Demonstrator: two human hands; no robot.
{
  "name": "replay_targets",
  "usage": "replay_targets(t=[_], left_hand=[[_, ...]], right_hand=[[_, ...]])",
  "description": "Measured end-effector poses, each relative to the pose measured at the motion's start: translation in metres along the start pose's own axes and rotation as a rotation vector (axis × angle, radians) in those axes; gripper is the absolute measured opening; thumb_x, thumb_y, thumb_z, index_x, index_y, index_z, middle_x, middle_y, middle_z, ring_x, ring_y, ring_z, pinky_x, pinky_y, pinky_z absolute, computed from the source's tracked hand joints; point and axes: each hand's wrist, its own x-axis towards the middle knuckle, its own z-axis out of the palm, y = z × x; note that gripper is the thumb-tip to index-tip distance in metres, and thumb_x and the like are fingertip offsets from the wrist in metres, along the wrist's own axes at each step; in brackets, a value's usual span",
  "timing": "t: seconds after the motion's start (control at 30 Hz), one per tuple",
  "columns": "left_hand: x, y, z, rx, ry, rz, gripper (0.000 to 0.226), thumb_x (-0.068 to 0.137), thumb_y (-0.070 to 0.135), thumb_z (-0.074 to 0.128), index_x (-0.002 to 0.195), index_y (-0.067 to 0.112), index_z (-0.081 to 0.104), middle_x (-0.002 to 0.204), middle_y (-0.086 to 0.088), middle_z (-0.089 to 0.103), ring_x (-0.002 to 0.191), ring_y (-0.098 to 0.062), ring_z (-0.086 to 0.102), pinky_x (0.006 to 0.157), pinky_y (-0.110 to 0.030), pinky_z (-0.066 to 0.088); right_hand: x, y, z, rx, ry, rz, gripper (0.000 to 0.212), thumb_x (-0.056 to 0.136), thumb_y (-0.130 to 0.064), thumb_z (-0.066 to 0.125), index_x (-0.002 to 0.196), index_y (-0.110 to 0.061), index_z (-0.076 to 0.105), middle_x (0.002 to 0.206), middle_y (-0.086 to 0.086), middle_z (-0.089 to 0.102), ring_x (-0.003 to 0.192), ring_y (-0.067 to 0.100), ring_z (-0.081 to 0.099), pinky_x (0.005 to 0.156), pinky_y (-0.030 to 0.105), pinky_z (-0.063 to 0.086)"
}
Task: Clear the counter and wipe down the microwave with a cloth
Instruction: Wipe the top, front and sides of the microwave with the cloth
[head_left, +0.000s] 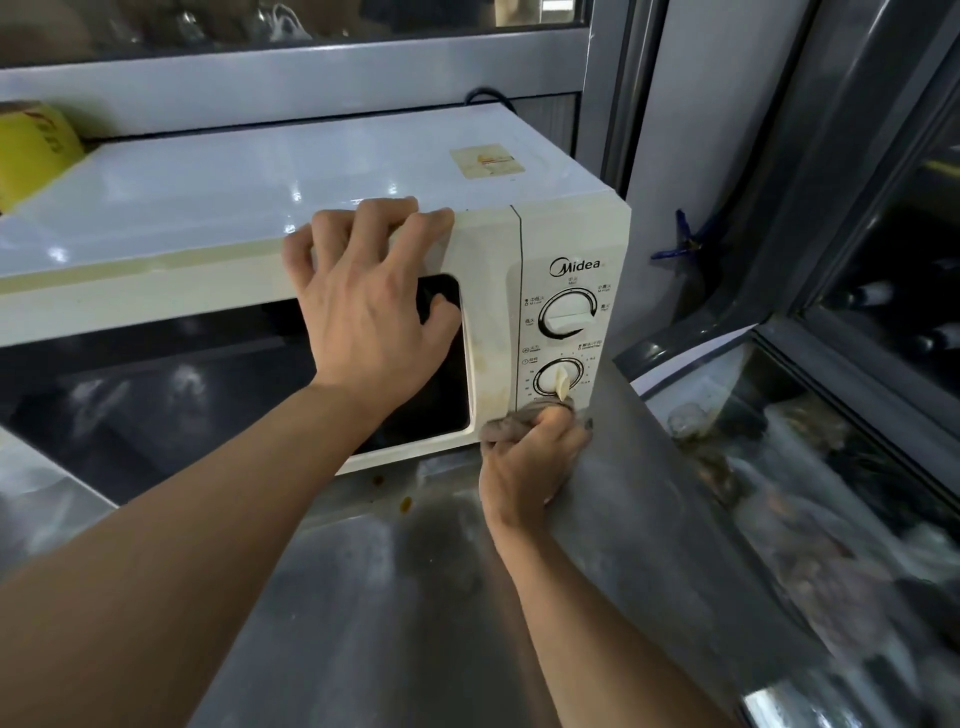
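A yellow container (31, 150) sits at the far left, beside the top of the microwave (249, 182). The white microwave stands on a steel bench (395, 597), its dark door window facing the camera. The left hand (363, 301) braces the upper right corner of the door, fingers hooked over the top edge and thumb resting on the window's corner. To the right, on the control panel, are two dials: the upper dial (569, 314) and the lower dial (558, 376). Just beneath the lower dial, the right hand (524, 462) grips a bunched grey cloth (511, 423) and presses it against the panel's bottom edge. Brown spots (405, 503) mark the bench below the door.
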Motion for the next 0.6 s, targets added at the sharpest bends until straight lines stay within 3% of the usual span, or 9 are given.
replay_targets(t=[0.07,0.1,0.17,0.2,0.27,0.33,0.4,0.47,0.6], left_hand=[[-0.001,-0.001,0.0,-0.003,-0.003,0.007,0.05,0.07,0.027,0.051,0.12,0.027,0.058,0.119,0.003,0.057,0.106,-0.029,0.044,0.094,-0.041,0.025],[0.0,-0.001,0.0,-0.004,-0.002,0.009,0.05,0.07,0.027,0.051,0.12,0.027,0.058,0.12,0.003,0.057,0.106,-0.029,0.044,0.094,-0.04,0.025],[0.0,-0.002,0.001,-0.013,0.001,0.009,0.05,0.07,0.027,0.05,0.12,0.027,0.058,0.12,0.003,0.057,0.106,-0.029,0.045,0.094,-0.04,0.025],[0.0,-0.002,0.001,-0.014,0.007,0.008,0.05,0.07,0.027,0.05,0.119,0.027,0.058,0.12,0.003,0.057,0.106,-0.029,0.045,0.093,-0.04,0.025],[0.0,-0.002,0.002,-0.012,0.013,0.009,0.05,0.069,0.027,0.05,0.119,0.028,0.059,0.119,0.003,0.058,0.105,-0.028,0.045,0.093,-0.04,0.025],[0.0,-0.003,0.003,-0.009,0.015,0.015,0.051,0.068,0.026,0.051,0.119,0.028,0.059,0.118,0.003,0.058,0.104,-0.028,0.045,0.092,-0.039,0.025],[0.0,-0.004,0.003,-0.002,0.014,0.019,0.052,0.067,0.027,0.051,0.119,0.028,0.058,0.118,0.004,0.057,0.103,-0.028,0.045,0.092,-0.037,0.023],[-0.001,-0.005,0.003,-0.003,0.004,0.024,0.053,0.066,0.027,0.051,0.119,0.028,0.058,0.118,0.004,0.057,0.103,-0.028,0.045,0.092,-0.036,0.022],[-0.001,-0.007,0.0,0.007,-0.022,0.038,0.054,0.067,0.026,0.056,0.121,0.027,0.057,0.121,0.002,0.057,0.106,-0.029,0.047,0.093,-0.04,0.026]], right_hand=[[0.0,0.004,-0.004,0.091,-0.071,-0.025,0.015,0.077,0.003,0.055,0.091,-0.002,0.052,0.111,0.017,0.042,0.105,0.039,0.051,0.1,0.051,0.039],[0.004,0.003,-0.007,0.174,-0.075,-0.055,0.014,0.077,0.007,0.05,0.09,0.002,0.051,0.11,0.018,0.04,0.105,0.029,0.054,0.098,0.044,0.044],[0.018,0.004,-0.015,0.287,0.011,-0.104,0.016,0.074,0.017,0.041,0.083,0.007,0.051,0.102,0.022,0.043,0.091,-0.003,0.057,0.077,0.011,0.049],[0.029,0.007,-0.017,0.313,0.04,-0.093,0.017,0.072,0.019,0.039,0.078,0.009,0.051,0.097,0.024,0.049,0.084,-0.002,0.059,0.067,0.008,0.048],[0.046,0.013,-0.017,0.288,0.001,0.01,0.014,0.072,0.014,0.041,0.079,0.011,0.053,0.097,0.027,0.057,0.088,0.029,0.061,0.074,0.034,0.054],[0.042,0.011,-0.014,0.224,-0.026,0.16,0.014,0.078,0.003,0.047,0.091,0.002,0.05,0.107,0.021,0.057,0.094,0.034,0.058,0.081,0.047,0.051],[0.018,0.001,-0.003,0.136,-0.039,0.207,0.022,0.084,-0.008,0.051,0.105,-0.007,0.043,0.113,0.02,0.05,0.096,0.03,0.053,0.083,0.04,0.048],[-0.009,-0.012,0.006,0.135,-0.06,0.144,0.03,0.087,-0.007,0.049,0.115,0.001,0.041,0.116,0.024,0.04,0.098,0.033,0.05,0.079,0.034,0.041],[-0.003,-0.015,0.001,0.317,-0.062,0.151,0.014,0.078,0.016,0.043,0.091,0.013,0.047,0.098,0.024,0.051,0.083,0.016,0.06,0.074,0.013,0.049]])
